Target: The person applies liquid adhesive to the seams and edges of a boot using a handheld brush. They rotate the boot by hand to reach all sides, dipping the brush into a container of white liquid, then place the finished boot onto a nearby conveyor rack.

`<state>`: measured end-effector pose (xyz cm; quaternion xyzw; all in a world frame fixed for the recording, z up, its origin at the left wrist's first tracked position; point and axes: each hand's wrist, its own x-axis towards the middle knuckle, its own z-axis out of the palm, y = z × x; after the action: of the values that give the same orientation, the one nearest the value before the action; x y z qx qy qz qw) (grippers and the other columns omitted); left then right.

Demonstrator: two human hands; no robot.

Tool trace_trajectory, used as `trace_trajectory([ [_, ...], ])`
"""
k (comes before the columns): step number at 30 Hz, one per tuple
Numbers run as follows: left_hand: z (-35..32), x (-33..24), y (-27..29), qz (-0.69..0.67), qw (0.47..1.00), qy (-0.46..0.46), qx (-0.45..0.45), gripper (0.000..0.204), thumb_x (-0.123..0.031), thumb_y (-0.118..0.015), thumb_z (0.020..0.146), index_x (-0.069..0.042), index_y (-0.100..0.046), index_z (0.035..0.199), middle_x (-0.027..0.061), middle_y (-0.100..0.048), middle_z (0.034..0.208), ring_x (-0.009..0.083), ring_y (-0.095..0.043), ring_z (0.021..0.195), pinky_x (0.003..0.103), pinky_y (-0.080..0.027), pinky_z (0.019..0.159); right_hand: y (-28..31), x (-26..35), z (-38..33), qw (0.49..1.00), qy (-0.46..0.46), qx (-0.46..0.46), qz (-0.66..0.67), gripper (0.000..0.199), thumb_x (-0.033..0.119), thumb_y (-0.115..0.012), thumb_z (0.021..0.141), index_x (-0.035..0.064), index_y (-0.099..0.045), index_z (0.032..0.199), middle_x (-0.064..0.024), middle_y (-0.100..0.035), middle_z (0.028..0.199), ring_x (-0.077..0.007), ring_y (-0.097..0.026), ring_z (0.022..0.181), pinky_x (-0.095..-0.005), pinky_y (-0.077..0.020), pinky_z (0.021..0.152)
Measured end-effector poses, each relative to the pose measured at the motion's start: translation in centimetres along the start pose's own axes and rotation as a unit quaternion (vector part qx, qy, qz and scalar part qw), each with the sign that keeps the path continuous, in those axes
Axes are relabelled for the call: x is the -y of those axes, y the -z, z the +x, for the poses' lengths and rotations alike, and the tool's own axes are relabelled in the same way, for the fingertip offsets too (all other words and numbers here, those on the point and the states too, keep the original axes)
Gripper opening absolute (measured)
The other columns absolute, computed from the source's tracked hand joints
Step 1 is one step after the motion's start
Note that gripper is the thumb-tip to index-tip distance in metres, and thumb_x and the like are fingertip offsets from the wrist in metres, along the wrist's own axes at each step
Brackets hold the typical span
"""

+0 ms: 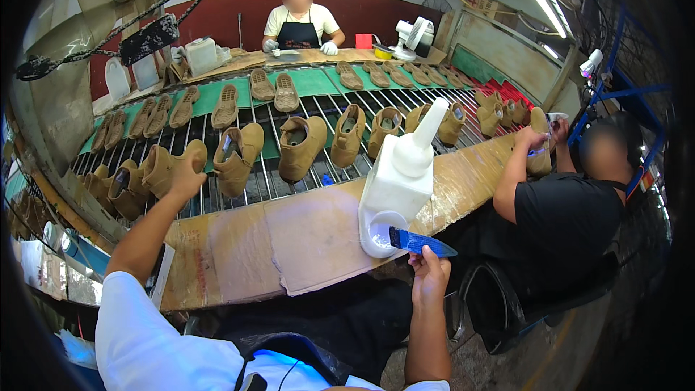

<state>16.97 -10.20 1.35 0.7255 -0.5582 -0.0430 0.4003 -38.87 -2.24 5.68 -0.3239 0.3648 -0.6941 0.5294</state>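
My left hand (187, 178) reaches over the conveyor and grips the toe end of a tan ankle-high shoe (163, 166). Its fingers are partly hidden by the shoe. In my right hand (431, 274) is a blue-handled brush (426, 242), with its dark bristles pointing left over the mouth of a white cup (378, 245). Whitish liquid shows inside the cup, which adjoins a white plastic bottle (397, 179) with a long spout. Beside the held shoe, another tan shoe (237, 159) stands on the rods.
Several tan shoes stand along the metal-rod conveyor (313, 107), with brown soles (225, 106) on green sheets beyond. Cardboard (239, 250) covers the near ledge. One person (300, 25) stands across the line; another (561, 206) at right handles a shoe.
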Motion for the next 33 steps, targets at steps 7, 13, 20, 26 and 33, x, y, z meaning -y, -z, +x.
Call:
trace_trajectory([
  [7, 4.9, 0.5, 4.8, 0.464, 0.872, -0.016, 0.153, 0.051, -0.043, -0.070, 0.069, -0.008, -0.063, 0.105, 0.0147, -0.066, 0.098, 0.0294, -0.058, 0.099, 0.044, -0.038, 0.089, -0.7, -1.5, 1.5, 1.000, -0.004, -0.017, -0.024, 0.010, 0.012, -0.061, 0.087, 0.0020, -0.060, 0.088, -0.0076, -0.064, 0.081, -0.0154, -0.059, 0.069, -0.0277, -0.0490, 0.064],
  [13, 8.9, -1.0, -0.2, 0.540, 0.800, 0.082, 0.248, 0.080, -0.057, -0.077, 0.061, -0.005, -0.058, 0.118, 0.0111, -0.062, 0.117, 0.0295, -0.059, 0.107, 0.044, -0.041, 0.091, -0.6, -2.0, 1.6, 0.997, -0.007, -0.021, -0.072, 0.015, 0.017, -0.059, 0.089, 0.0018, -0.061, 0.091, -0.0073, -0.064, 0.084, -0.0136, -0.059, 0.074, -0.0264, -0.0478, 0.066],
  [20, 9.7, -0.7, -2.4, 0.518, 0.789, 0.191, 0.268, 0.096, -0.056, -0.081, 0.054, -0.001, -0.049, 0.126, 0.0145, -0.061, 0.120, 0.0286, -0.061, 0.108, 0.043, -0.043, 0.093, 1.6, -2.4, 2.0, 0.995, -0.057, -0.084, 0.003, 0.026, 0.022, -0.059, 0.090, -0.0003, -0.060, 0.103, -0.0104, -0.064, 0.095, -0.0178, -0.058, 0.082, -0.0288, -0.0460, 0.072],
  [26, 8.7, 4.4, 0.5, 0.367, 0.892, 0.122, 0.233, 0.110, -0.044, -0.077, 0.058, -0.013, -0.022, 0.147, 0.0216, -0.062, 0.115, 0.0381, -0.059, 0.106, 0.043, -0.043, 0.095, -0.6, -2.3, 3.9, 0.990, 0.015, -0.094, -0.106, 0.023, 0.005, -0.070, 0.081, -0.0018, -0.060, 0.101, -0.0077, -0.064, 0.094, -0.0146, -0.061, 0.079, -0.0262, -0.0498, 0.071],
  [33, 2.4, -4.2, 8.7, 0.189, 0.979, -0.073, -0.016, 0.102, -0.022, -0.081, 0.059, -0.009, -0.027, 0.144, 0.0218, -0.047, 0.130, 0.0339, -0.050, 0.115, 0.038, -0.040, 0.099, -3.1, -4.5, 5.6, 0.820, 0.245, 0.050, -0.516, 0.015, 0.002, -0.070, 0.074, 0.0004, -0.063, 0.086, -0.0091, -0.058, 0.077, -0.0227, -0.056, 0.070, -0.0308, -0.0436, 0.063],
])
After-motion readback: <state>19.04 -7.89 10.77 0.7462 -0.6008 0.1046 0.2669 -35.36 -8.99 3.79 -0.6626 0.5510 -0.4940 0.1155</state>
